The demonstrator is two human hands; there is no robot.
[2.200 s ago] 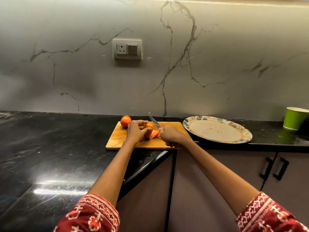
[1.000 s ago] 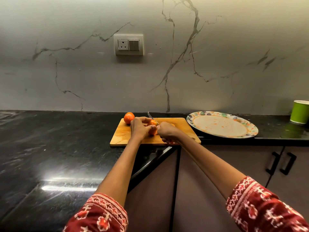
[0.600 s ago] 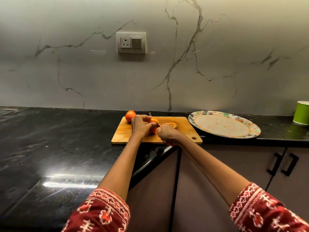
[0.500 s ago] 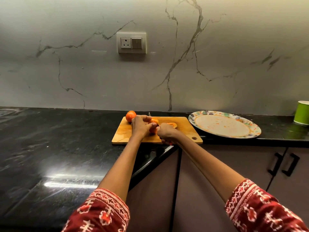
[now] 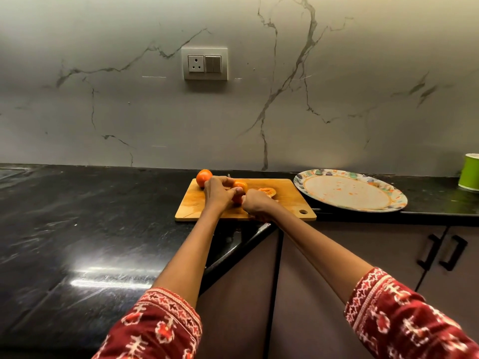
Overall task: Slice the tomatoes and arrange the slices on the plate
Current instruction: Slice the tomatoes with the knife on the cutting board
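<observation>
A whole orange-red tomato sits at the cutting board's far left corner. A partly cut tomato stands mid-board, a slice lying just right. The patterned oval plate rests right of the board.

The support surface is a glossy black stone countertop with grey veining, running along a marble-pattern wall. Three items rest directly on it: a wooden cutting board at the front edge; a patterned oval plate, just right of the board; and a green cup at the far right, partly out of view.
</observation>
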